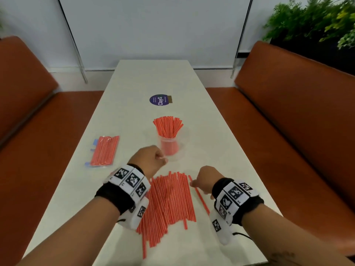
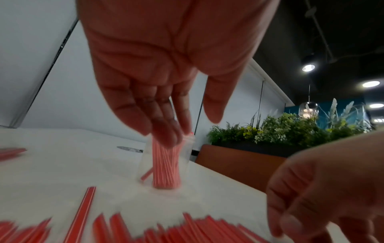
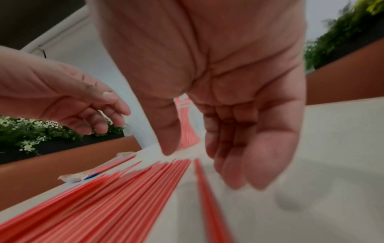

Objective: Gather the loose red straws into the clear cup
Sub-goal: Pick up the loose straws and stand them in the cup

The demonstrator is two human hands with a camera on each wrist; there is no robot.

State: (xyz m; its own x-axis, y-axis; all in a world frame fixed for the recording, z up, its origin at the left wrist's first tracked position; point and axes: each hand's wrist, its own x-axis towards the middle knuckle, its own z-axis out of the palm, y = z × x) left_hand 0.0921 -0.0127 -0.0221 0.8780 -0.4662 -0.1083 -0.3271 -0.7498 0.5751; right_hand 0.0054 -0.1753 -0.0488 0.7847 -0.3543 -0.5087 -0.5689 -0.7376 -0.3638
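A clear cup (image 1: pixel 169 145) stands mid-table, packed with upright red straws (image 1: pixel 168 126). In front of it a wide pile of loose red straws (image 1: pixel 169 198) lies flat. One single straw (image 1: pixel 199 196) lies apart at the pile's right edge. My left hand (image 1: pixel 153 160) hovers just left of the cup (image 2: pixel 166 164), fingers relaxed and pointing down, holding nothing. My right hand (image 1: pixel 203 181) hangs low over the far end of the single straw (image 3: pixel 207 197). The straw lies on the table between thumb and loosely curled fingers (image 3: pixel 239 172), ungripped.
A sealed plastic packet of red straws (image 1: pixel 104 150) lies at the table's left edge. A round purple sticker (image 1: pixel 159 99) sits beyond the cup. Orange benches (image 1: pixel 288 121) flank the white table (image 1: pixel 134 83). Green plants (image 1: pixel 317 22) stand at the back right.
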